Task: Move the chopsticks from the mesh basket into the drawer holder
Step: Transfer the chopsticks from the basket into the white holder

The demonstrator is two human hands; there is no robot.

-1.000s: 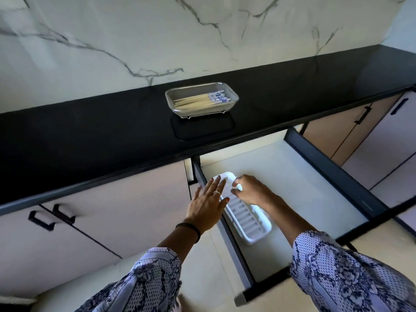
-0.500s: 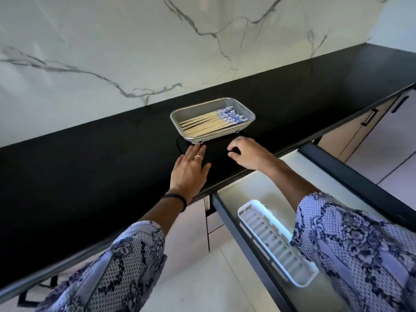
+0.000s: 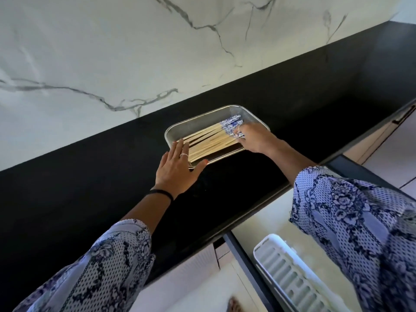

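A metal mesh basket stands on the black counter. In it lie several pale wooden chopsticks with blue-and-white patterned ends, side by side. My left hand is spread flat at the basket's near left corner, fingertips over the rim. My right hand reaches into the basket's right end, fingers curled over the patterned chopstick ends; whether it grips them is unclear. The white ribbed drawer holder lies in the open drawer at lower right, partly hidden by my right sleeve.
A white marble wall rises behind the counter. The open drawer's dark side rail runs below the counter edge. Cabinet fronts with dark handles are at far right. A foot shows on the floor.
Both hands rose from the drawer holder to the counter and then onto the basket. The right hand now lies on the chopstick ends; the left hand reaches the basket's near corner.
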